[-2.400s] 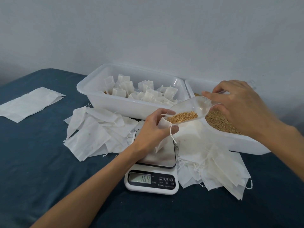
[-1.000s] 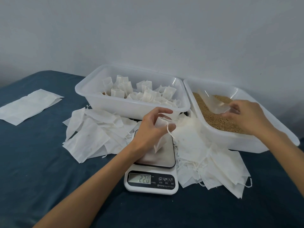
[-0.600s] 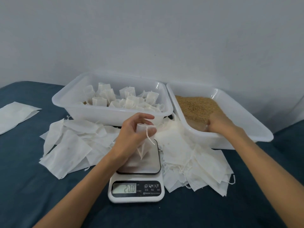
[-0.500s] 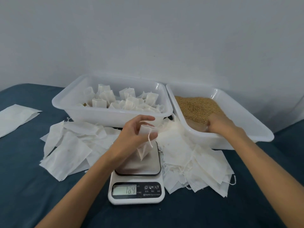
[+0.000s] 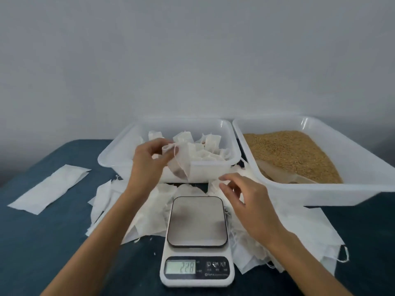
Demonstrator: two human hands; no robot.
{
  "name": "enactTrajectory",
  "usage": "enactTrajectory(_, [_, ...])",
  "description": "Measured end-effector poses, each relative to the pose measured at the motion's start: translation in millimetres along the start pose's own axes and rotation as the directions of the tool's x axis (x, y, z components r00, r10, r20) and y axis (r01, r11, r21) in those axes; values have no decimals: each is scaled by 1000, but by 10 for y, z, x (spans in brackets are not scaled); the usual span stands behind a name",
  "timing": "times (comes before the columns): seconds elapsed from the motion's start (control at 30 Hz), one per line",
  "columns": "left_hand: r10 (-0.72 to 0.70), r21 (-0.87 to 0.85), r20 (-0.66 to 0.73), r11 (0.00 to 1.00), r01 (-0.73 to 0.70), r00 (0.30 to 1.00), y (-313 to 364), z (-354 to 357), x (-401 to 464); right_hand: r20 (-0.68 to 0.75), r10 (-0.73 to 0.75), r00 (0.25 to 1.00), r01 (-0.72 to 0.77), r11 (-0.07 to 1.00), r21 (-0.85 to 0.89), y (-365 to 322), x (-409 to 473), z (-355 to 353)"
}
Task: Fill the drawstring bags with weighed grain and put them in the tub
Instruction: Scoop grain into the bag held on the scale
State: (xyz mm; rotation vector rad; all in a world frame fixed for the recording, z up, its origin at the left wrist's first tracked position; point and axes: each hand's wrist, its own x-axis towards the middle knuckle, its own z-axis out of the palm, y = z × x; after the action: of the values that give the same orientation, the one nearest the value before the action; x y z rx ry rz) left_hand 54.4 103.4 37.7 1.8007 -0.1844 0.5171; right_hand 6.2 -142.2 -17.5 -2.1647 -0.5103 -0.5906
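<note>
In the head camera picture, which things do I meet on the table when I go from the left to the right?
Flat white sheet → tub of filled bags → scale → tub of grain.

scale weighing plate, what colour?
Silver-grey brushed metal with a dark rim, on the white scale; weighing plate shows best in the head view.

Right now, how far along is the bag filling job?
Done: a batch of filled bags sits in the left tub. In hand: the left hand holds a bag with grain above the tub's front wall, off the scale; the right hand hovers open beside it. Left: close it, drop it in, then fill the empty bags, with grain still plentiful.
</note>
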Motion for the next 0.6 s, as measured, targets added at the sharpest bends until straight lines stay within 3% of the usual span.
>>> enactTrajectory(0.1, [-47,87,-106,995,57,993,-65,-235,477,50,-3,999,3,1000,5,89,-47,25])
enactTrajectory(0.17, [-147,174,-62,972,156,987,-162,-301,713,75,-10,997,10,1000,10,97,-64,52])
enactTrajectory(0.27, [-277,443,39,866,232,960,-340,-306,913,98,-15,995,13,1000,17,61,-64,68])
enactTrajectory(0.37, [-354,592,117,775,221,928,-406,-297,979,76,-23,997,22,1000,21,36,-53,34])
enactTrajectory(0.6, [-349,737,116,658,155,930,-389,-266,912,5,-41,999,41,999,32,35,-13,-25])
